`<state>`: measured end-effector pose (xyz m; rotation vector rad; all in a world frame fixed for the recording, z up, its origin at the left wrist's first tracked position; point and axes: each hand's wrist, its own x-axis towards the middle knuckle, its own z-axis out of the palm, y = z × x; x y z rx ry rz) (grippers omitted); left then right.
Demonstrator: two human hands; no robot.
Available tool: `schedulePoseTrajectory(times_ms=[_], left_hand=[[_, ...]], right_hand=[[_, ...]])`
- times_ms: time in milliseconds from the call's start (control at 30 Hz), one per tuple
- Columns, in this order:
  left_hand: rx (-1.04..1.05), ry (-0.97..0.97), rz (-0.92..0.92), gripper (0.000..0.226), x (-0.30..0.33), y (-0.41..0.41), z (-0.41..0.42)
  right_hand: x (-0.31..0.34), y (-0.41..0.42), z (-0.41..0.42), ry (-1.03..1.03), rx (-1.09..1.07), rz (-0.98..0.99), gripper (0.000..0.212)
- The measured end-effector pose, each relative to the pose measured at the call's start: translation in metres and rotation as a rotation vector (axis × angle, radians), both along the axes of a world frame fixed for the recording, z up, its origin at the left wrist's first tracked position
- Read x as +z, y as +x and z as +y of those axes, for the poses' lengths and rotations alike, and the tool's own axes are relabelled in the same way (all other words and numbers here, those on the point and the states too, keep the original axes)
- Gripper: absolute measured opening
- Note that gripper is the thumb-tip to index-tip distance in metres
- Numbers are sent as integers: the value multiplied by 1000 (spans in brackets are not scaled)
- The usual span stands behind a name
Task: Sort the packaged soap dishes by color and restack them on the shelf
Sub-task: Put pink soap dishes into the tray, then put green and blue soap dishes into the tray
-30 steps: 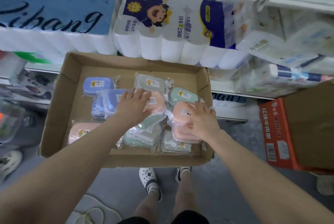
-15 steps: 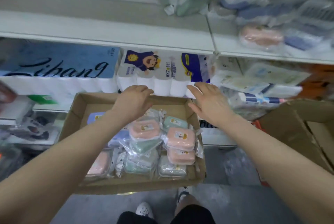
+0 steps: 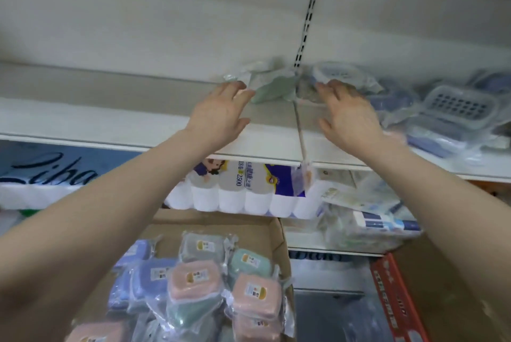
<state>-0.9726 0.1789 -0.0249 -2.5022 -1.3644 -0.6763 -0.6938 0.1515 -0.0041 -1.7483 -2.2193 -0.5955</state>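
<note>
Both my hands are raised over the white upper shelf [image 3: 116,120]. My left hand [image 3: 221,115] has its fingers spread, and the fingertips reach a green packaged soap dish [image 3: 272,87] lying at the back of the shelf. My right hand [image 3: 348,115] is also spread, with its fingertips at a blurred clear package [image 3: 337,73] beside the green one. Neither hand holds anything. Below, a cardboard box [image 3: 276,231] holds several packaged soap dishes in pink [image 3: 193,281], blue [image 3: 154,275], green [image 3: 249,261] and grey [image 3: 203,246].
Blue and grey soap dishes in bags [image 3: 453,109] are piled on the shelf's right part. A slotted upright [image 3: 307,15] divides the shelf bays. Toilet paper packs [image 3: 243,189] fill the lower shelf. A red-edged carton [image 3: 398,303] stands at the right.
My hands have left the soap dishes in the box and risen to the upper shelf. The view has tilted upward, so the box now sits at the bottom.
</note>
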Motion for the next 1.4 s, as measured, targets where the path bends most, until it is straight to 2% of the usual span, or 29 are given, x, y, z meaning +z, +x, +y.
schedulePoseTrajectory(times_ms=[133,267,333,433,600,667,733,800,900,1067,1167,1233,1300,1333,1400], left_hand=[[18,26,105,60,5,35,40],[18,58,147,64,-4,66,73],[109,-18,168,71,-7,76,83],[280,-93,166,80,-8,81,94],[323,-60,197,73,-10,75,95],[285,-25,122,74,-14,66,85],[204,-51,-41,74,-16,56,73],[139,-144,-221,69,-11,45,60],[128,-236,-365,57,-3,25,41],[183,-444,-454,42,1,-16,16],[252,-587,-495,34,-4,-37,12],[304,-556,-443,35,-10,-44,11],[339,-379,-339,42,-14,-46,9],[347,-315,-303,50,-14,-44,8],[349,-322,-220,68,-12,-35,4]], right_hand=[[13,34,53,-127,-125,20,75],[15,60,91,-197,-151,-17,67],[10,68,102,-213,-143,-41,63],[1,71,115,-181,-122,-2,51],[-3,64,119,-73,-57,42,35],[0,57,114,-43,-8,57,31],[5,46,104,-49,38,79,35],[13,29,92,-85,54,176,35],[25,2,76,-203,61,430,40],[24,-30,74,-487,-49,892,39],[6,-39,78,-665,-76,1134,22],[-2,-38,80,-656,-166,1084,23],[-2,-36,81,-530,-271,830,31],[1,-37,79,-472,-293,726,36],[7,-41,69,-488,-271,641,52]])
